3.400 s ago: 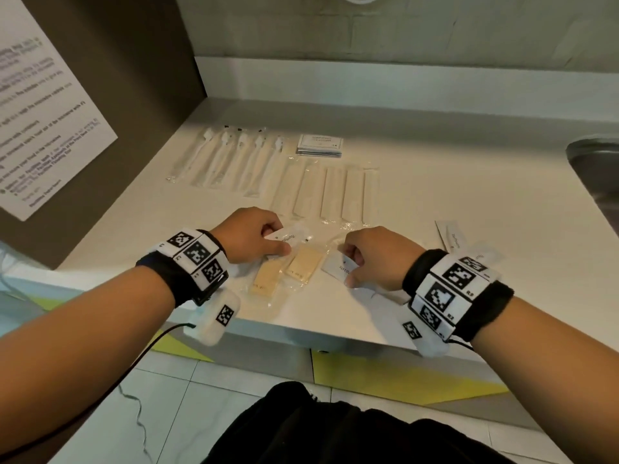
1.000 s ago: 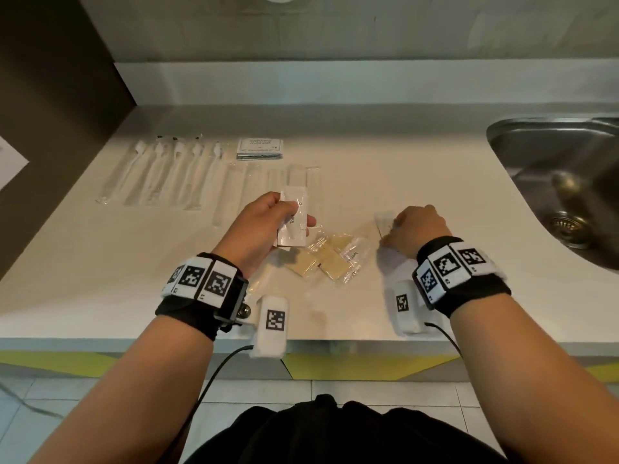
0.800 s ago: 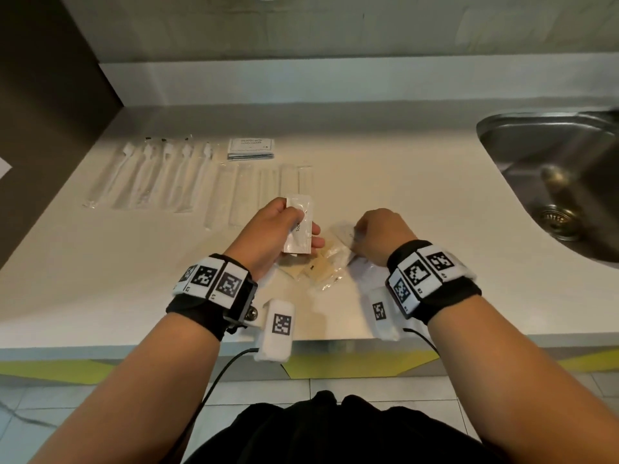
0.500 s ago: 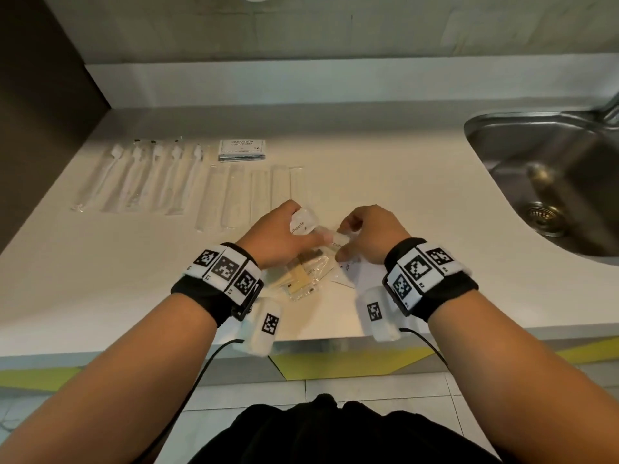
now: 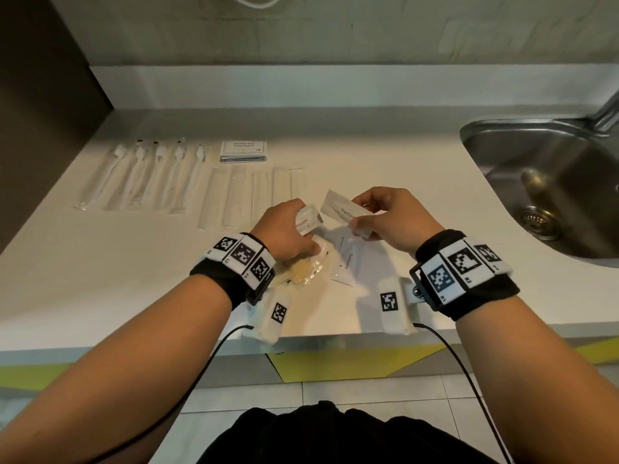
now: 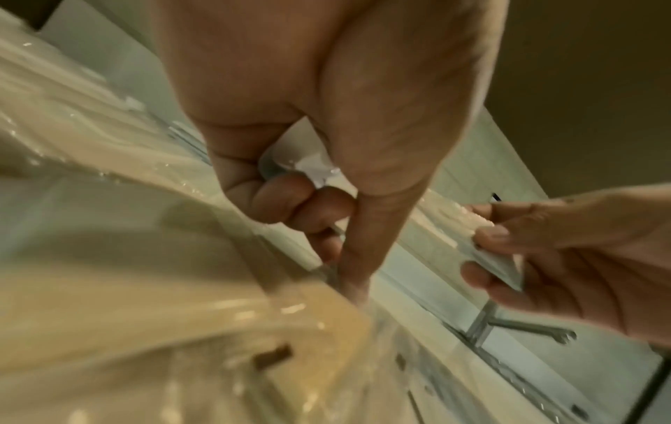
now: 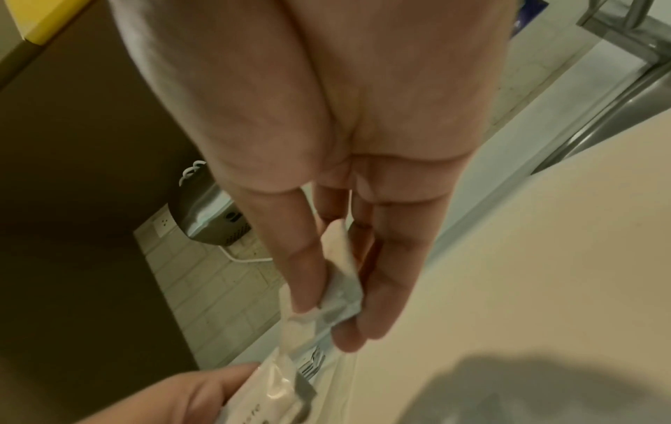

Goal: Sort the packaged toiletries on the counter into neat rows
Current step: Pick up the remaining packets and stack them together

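Observation:
My left hand (image 5: 288, 229) grips a white toothpaste sachet (image 5: 306, 223) above the counter's near middle; that hand (image 6: 308, 178) curls round the sachet (image 6: 312, 169) in the left wrist view. My right hand (image 5: 388, 217) pinches another toothpaste sachet (image 5: 343, 212) between thumb and fingers, seen close in the right wrist view as the sachet (image 7: 339, 287). A third toothpaste sachet (image 5: 346, 262) lies flat on the counter between my wrists. Clear packets with tan contents (image 5: 303, 271) lie under my left hand.
Wrapped toothbrushes (image 5: 147, 175) lie in a row at the back left, with long clear packets (image 5: 254, 192) beside them and a stack of shampoo sachets (image 5: 243, 150) behind. A steel sink (image 5: 552, 182) is at the right. A dark wall panel (image 5: 43, 95) stands left.
My right hand picked a sachet off the counter and lifted it toward the left hand. My left hand kept its sachet and drew back slightly. The view shifted right, showing more of the sink.

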`<state>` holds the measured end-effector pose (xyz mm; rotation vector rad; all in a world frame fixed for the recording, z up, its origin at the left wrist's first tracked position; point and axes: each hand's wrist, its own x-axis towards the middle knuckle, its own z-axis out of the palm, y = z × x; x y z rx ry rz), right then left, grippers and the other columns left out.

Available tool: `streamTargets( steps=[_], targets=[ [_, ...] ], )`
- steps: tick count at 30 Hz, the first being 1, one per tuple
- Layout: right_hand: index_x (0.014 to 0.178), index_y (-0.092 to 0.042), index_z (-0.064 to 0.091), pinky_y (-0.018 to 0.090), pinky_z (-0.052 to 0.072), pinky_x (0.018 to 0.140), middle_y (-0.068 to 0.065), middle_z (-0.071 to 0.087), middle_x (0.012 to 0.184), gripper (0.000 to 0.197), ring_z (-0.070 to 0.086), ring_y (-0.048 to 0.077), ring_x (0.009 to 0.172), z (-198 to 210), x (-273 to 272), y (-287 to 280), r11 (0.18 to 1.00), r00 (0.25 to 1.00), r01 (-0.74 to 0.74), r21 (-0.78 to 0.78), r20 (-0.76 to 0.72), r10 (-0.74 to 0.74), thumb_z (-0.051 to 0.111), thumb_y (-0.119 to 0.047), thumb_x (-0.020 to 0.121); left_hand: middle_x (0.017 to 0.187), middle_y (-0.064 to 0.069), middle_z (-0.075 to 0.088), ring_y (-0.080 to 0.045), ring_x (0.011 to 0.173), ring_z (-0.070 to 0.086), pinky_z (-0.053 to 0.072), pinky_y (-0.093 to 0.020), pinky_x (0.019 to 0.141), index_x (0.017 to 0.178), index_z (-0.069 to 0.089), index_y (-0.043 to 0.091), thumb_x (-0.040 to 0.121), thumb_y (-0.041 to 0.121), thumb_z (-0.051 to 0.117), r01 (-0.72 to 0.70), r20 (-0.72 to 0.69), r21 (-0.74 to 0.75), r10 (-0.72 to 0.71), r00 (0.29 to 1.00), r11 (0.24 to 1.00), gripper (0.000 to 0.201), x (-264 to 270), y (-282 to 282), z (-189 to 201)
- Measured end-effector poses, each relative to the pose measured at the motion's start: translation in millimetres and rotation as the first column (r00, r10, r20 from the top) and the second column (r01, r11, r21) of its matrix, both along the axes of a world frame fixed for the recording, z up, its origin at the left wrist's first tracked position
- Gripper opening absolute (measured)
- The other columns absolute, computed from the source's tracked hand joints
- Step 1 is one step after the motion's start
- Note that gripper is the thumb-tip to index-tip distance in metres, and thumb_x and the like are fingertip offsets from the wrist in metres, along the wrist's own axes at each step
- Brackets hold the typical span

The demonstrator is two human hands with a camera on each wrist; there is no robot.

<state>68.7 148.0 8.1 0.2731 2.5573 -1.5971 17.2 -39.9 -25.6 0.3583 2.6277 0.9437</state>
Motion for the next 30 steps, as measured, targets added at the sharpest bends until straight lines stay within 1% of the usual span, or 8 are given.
streamTargets(
  steps=[2, 5, 8, 11, 15, 23, 26, 30],
  targets=[
    [0.103, -0.01, 0.063, 0.026, 0.057, 0.068, 0.004, 0.066, 0.087, 0.02, 0.066, 0.021, 0.073, 2, 2, 2, 0.998, 0.999, -0.042, 0.055, 0.027, 0.04, 0.063, 0.0, 0.085, 0.097, -0.003, 0.068, -0.02, 0.082, 0.067, 0.053, -0.03, 0.06, 0.105, 0.059, 0.015, 0.073, 0.021, 0.084, -0.082, 0.019, 0.144, 0.08, 0.997, 0.986, 0.041, -3, -4, 2],
    [0.101, -0.016, 0.064, 0.021, 0.045, 0.059, -0.002, 0.063, 0.084, 0.024, 0.055, 0.012, 0.069, 4, 5, 5, 0.976, 0.993, -0.108, 0.187, 0.06, 0.098, 0.055, 0.001, 0.087, 0.095, -0.001, 0.069, -0.02, 0.083, 0.069, 0.059, -0.035, 0.068, 0.105, 0.062, 0.016, 0.077, 0.021, 0.081, -0.169, 0.042, 0.332, 0.164, 0.986, 0.928, 0.035, -4, -10, 11],
    [0.1, -0.018, 0.065, 0.021, 0.036, 0.057, -0.009, 0.055, 0.078, 0.029, 0.049, 0.009, 0.067, 6, 6, 6, 0.957, 0.987, -0.146, 0.251, 0.103, 0.123, 0.049, 0.001, 0.087, 0.096, 0.004, 0.07, -0.013, 0.081, 0.066, 0.054, -0.028, 0.065, 0.107, 0.063, 0.019, 0.08, 0.024, 0.079, -0.182, 0.017, 0.428, 0.193, 0.981, 0.885, 0.031, -5, -15, 21],
    [0.106, -0.02, 0.063, 0.021, 0.036, 0.06, -0.009, 0.05, 0.077, 0.028, 0.047, 0.005, 0.068, 6, 8, 5, 0.947, 0.982, -0.166, 0.274, 0.137, 0.132, 0.051, -0.004, 0.087, 0.086, -0.003, 0.068, -0.01, 0.061, 0.056, 0.045, -0.024, 0.054, 0.104, 0.063, 0.015, 0.08, 0.025, 0.079, -0.194, 0.021, 0.481, 0.21, 0.978, 0.855, 0.031, -4, -18, 29],
    [0.109, -0.021, 0.055, 0.027, 0.039, 0.061, 0.0, 0.055, 0.077, 0.026, 0.052, 0.018, 0.072, 10, 9, 4, 0.958, 0.992, -0.114, 0.264, 0.083, 0.095, 0.058, -0.011, 0.085, 0.096, -0.015, 0.072, -0.012, 0.057, 0.052, 0.046, -0.025, 0.052, 0.106, 0.064, 0.014, 0.079, 0.021, 0.08, -0.196, 0.068, 0.515, 0.188, 0.98, 0.835, 0.032, -3, -25, 35],
    [0.089, -0.014, 0.068, 0.019, 0.042, 0.059, -0.001, 0.064, 0.074, 0.01, 0.052, 0.009, 0.062, 31, 1, -11, 0.973, 0.981, -0.175, 0.15, -0.057, 0.185, 0.07, -0.009, 0.081, 0.086, -0.006, 0.07, -0.008, 0.051, 0.053, 0.045, -0.024, 0.052, 0.104, 0.063, 0.012, 0.08, 0.021, 0.079, -0.179, 0.074, 0.47, 0.163, 0.984, 0.865, 0.03, 1, -35, 35],
    [0.096, -0.014, 0.069, 0.02, 0.048, 0.062, 0.001, 0.068, 0.08, 0.012, 0.056, 0.011, 0.068, 32, -3, -17, 0.974, 0.976, -0.197, 0.111, -0.073, 0.206, 0.069, -0.012, 0.085, 0.079, 0.0, 0.068, -0.006, 0.05, 0.053, 0.044, -0.023, 0.05, 0.103, 0.064, 0.013, 0.08, 0.02, 0.08, -0.177, 0.084, 0.483, 0.156, 0.984, 0.857, 0.029, 5, -37, 35],
    [0.113, -0.014, 0.063, 0.034, 0.057, 0.076, 0.018, 0.071, 0.094, 0.028, 0.062, 0.02, 0.073, 29, -9, -21, 0.98, 0.982, -0.166, 0.112, -0.073, 0.174, 0.068, -0.014, 0.086, 0.076, 0.001, 0.067, -0.008, 0.052, 0.053, 0.043, -0.022, 0.049, 0.102, 0.064, 0.014, 0.081, 0.016, 0.078, -0.194, 0.107, 0.509, 0.162, 0.981, 0.839, 0.025, 7, -42, 37]
  ],
)
